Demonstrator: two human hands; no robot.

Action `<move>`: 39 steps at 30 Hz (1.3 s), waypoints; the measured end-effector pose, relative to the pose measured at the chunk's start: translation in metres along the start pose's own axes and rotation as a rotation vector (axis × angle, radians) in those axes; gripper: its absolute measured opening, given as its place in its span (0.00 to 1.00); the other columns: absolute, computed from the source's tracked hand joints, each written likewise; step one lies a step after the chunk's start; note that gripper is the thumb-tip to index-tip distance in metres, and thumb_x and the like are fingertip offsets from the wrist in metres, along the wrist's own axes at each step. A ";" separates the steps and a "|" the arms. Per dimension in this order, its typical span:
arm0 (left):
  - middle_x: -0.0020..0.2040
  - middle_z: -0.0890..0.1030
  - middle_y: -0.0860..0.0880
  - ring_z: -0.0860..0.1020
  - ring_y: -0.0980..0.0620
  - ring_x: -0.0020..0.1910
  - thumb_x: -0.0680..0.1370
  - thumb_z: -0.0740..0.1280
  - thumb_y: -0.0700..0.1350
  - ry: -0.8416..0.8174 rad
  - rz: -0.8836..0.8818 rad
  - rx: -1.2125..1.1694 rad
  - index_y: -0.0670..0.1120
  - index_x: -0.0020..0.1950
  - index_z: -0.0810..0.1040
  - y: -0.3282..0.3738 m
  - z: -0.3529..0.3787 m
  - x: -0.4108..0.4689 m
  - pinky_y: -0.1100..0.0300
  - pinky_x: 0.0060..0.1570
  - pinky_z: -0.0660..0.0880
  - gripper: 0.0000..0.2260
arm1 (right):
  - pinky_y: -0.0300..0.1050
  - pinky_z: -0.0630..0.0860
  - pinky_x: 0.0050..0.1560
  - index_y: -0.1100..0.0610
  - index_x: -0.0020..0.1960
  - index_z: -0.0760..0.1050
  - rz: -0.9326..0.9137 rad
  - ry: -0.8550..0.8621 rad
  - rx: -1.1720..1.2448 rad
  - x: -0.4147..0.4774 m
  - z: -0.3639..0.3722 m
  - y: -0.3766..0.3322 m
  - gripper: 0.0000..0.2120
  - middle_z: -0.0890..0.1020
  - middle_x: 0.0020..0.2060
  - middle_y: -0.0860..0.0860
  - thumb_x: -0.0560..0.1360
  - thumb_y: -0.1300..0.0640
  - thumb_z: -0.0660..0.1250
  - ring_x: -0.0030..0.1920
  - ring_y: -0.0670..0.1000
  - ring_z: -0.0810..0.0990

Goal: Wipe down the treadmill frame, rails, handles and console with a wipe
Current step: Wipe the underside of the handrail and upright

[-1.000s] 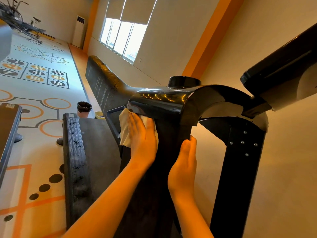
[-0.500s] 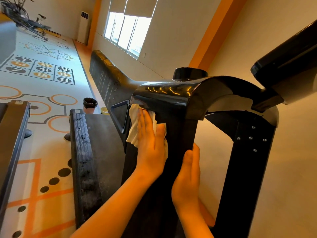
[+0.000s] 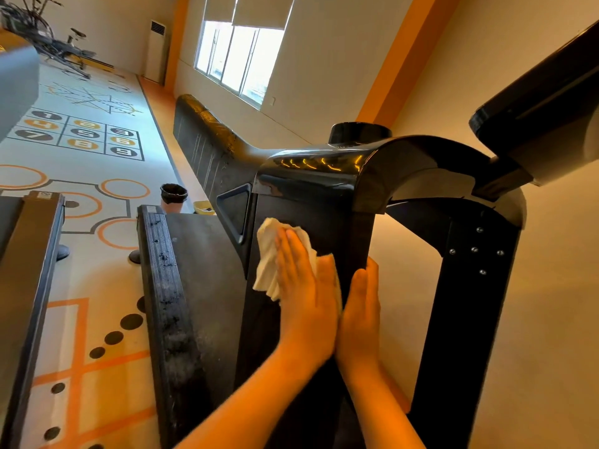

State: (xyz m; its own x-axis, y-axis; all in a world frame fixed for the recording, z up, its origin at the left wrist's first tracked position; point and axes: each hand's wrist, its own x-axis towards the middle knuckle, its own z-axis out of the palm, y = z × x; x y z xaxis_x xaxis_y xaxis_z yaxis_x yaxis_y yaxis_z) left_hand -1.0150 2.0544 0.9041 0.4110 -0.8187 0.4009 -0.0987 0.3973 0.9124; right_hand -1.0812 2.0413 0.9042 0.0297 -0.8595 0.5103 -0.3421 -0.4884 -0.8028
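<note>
My left hand point(image 3: 306, 296) lies flat with its fingers straight, palm pressing a crumpled white wipe point(image 3: 269, 254) against the dark inner face of the treadmill's near upright point(image 3: 324, 222). It does not grip the wipe, which bunches out past my fingertips to the left and above. My right hand point(image 3: 361, 315) is flat too, fingers straight and together, laid along the right edge of the same upright and holding nothing. The heels of my two hands touch. Above them the upright ends under a glossy black cover point(image 3: 324, 166) that catches orange glints of light, and from there the handrail point(image 3: 207, 137) runs away from me toward the window point(image 3: 240, 56). The console point(image 3: 551, 102) juts in at the upper right edge. Below it stands the second upright point(image 3: 466, 286), with several small bolts in its face. To the left of my hands are the grey belt point(image 3: 201, 270) and the ribbed side rail point(image 3: 165, 286), which is speckled with dirt. Past the end of the deck a small bin with a black liner point(image 3: 174, 196) stands on the patterned floor point(image 3: 81, 286). Part of another machine point(image 3: 29, 254) shows at the left edge. An exercise bike point(image 3: 48, 40) stands at the far end of the room.
</note>
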 end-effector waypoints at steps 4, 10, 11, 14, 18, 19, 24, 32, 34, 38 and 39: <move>0.77 0.34 0.61 0.36 0.63 0.75 0.69 0.40 0.78 0.023 0.009 -0.019 0.60 0.74 0.32 -0.002 0.007 -0.021 0.53 0.77 0.41 0.40 | 0.19 0.45 0.64 0.52 0.70 0.62 -0.186 -0.090 -0.295 -0.009 -0.005 0.027 0.14 0.53 0.68 0.37 0.85 0.54 0.50 0.66 0.21 0.46; 0.78 0.39 0.61 0.39 0.64 0.76 0.72 0.44 0.75 0.057 0.027 -0.077 0.64 0.73 0.36 -0.019 0.001 0.002 0.51 0.77 0.42 0.34 | 0.14 0.51 0.58 0.36 0.65 0.56 0.033 0.065 0.007 -0.007 0.005 0.010 0.15 0.55 0.61 0.25 0.80 0.44 0.51 0.60 0.19 0.54; 0.78 0.39 0.61 0.39 0.64 0.76 0.73 0.44 0.74 0.067 0.017 -0.081 0.64 0.73 0.36 -0.024 -0.002 0.010 0.51 0.77 0.41 0.33 | 0.15 0.53 0.58 0.34 0.64 0.56 0.031 0.087 0.048 -0.008 0.006 0.006 0.14 0.57 0.62 0.24 0.79 0.41 0.50 0.61 0.20 0.56; 0.79 0.40 0.57 0.41 0.61 0.77 0.78 0.45 0.65 0.102 -0.019 -0.080 0.57 0.76 0.37 -0.038 -0.012 0.033 0.52 0.77 0.41 0.31 | 0.22 0.58 0.64 0.35 0.68 0.59 -0.007 0.102 0.088 -0.010 0.007 0.004 0.19 0.63 0.65 0.26 0.77 0.40 0.49 0.66 0.26 0.60; 0.80 0.44 0.51 0.44 0.56 0.78 0.83 0.48 0.56 0.153 -0.059 -0.084 0.48 0.79 0.41 -0.051 -0.023 0.051 0.51 0.77 0.42 0.29 | 0.24 0.59 0.66 0.34 0.66 0.59 -0.016 0.105 0.096 -0.011 0.007 0.004 0.17 0.65 0.65 0.28 0.78 0.41 0.49 0.67 0.27 0.61; 0.80 0.44 0.50 0.45 0.55 0.78 0.84 0.48 0.53 0.157 -0.075 -0.089 0.47 0.79 0.41 -0.051 -0.025 0.054 0.51 0.77 0.43 0.28 | 0.26 0.59 0.67 0.35 0.67 0.59 -0.019 0.108 0.091 -0.011 0.007 0.004 0.17 0.65 0.66 0.29 0.78 0.41 0.49 0.68 0.29 0.62; 0.80 0.43 0.48 0.45 0.51 0.78 0.83 0.48 0.55 0.112 -0.180 -0.070 0.48 0.79 0.39 -0.042 -0.021 0.037 0.48 0.77 0.44 0.29 | 0.17 0.55 0.60 0.31 0.60 0.61 0.004 0.105 0.083 -0.012 0.008 0.002 0.12 0.60 0.54 0.13 0.79 0.43 0.49 0.60 0.19 0.59; 0.76 0.33 0.63 0.36 0.67 0.74 0.67 0.41 0.80 0.022 -0.063 -0.103 0.62 0.72 0.32 -0.028 0.007 -0.050 0.69 0.70 0.37 0.41 | 0.13 0.53 0.54 0.40 0.67 0.57 0.087 0.051 0.062 -0.015 0.002 0.009 0.15 0.56 0.60 0.24 0.81 0.47 0.50 0.62 0.26 0.56; 0.76 0.34 0.65 0.36 0.68 0.74 0.67 0.41 0.79 0.040 -0.054 -0.100 0.64 0.72 0.33 -0.029 0.007 -0.048 0.70 0.70 0.38 0.39 | 0.13 0.54 0.54 0.38 0.66 0.58 0.097 0.052 0.085 -0.018 0.001 0.009 0.15 0.57 0.60 0.24 0.79 0.46 0.51 0.60 0.25 0.58; 0.74 0.37 0.71 0.39 0.69 0.74 0.71 0.43 0.77 0.090 -0.010 -0.117 0.66 0.72 0.36 -0.035 0.006 -0.033 0.72 0.70 0.39 0.34 | 0.13 0.54 0.54 0.33 0.61 0.57 0.059 0.085 0.100 -0.024 0.004 0.007 0.12 0.58 0.60 0.23 0.79 0.43 0.52 0.56 0.17 0.58; 0.74 0.38 0.71 0.39 0.68 0.74 0.72 0.43 0.76 0.097 0.006 -0.119 0.66 0.72 0.36 -0.039 0.004 -0.027 0.70 0.71 0.39 0.33 | 0.13 0.54 0.55 0.32 0.61 0.57 0.051 0.100 0.110 -0.025 0.005 0.007 0.12 0.59 0.59 0.22 0.80 0.43 0.52 0.56 0.16 0.58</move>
State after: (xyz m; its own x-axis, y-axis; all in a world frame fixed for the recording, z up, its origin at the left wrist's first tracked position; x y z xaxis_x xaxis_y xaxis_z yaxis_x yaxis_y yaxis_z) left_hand -1.0260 2.0596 0.8583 0.4972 -0.7743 0.3915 0.0038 0.4532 0.8914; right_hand -1.0791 2.0589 0.8841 -0.0810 -0.8670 0.4916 -0.2359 -0.4625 -0.8546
